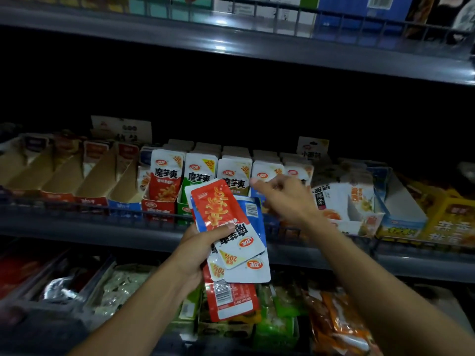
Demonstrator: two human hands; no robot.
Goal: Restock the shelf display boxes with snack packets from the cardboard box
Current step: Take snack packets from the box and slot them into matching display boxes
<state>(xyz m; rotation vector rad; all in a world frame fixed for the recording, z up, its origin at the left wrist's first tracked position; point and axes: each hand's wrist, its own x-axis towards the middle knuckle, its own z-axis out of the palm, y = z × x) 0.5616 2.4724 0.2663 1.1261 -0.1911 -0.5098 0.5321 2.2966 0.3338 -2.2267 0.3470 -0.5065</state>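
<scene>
Left hand point(203, 249) at centre frame grips a fanned stack of snack packets point(231, 235), long sides running up toward the shelf. Right hand point(285, 199) reaches out just above, fingers loose, nothing in it, nearest the display boxes point(164, 201) on the middle shelf. No cardboard box in view.

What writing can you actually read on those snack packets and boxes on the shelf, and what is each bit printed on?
"魔芋爽": front packet in the red display box, also the green box's packet.
"20%": yellow corner of the packets in the left hand, on the held packets.
"魔芋爽", upside down: the same held packets.
"小面筋": white card behind the shelf boxes.
Barcode digits, small print, the tan boxes' labels: too blurred to read.
</scene>
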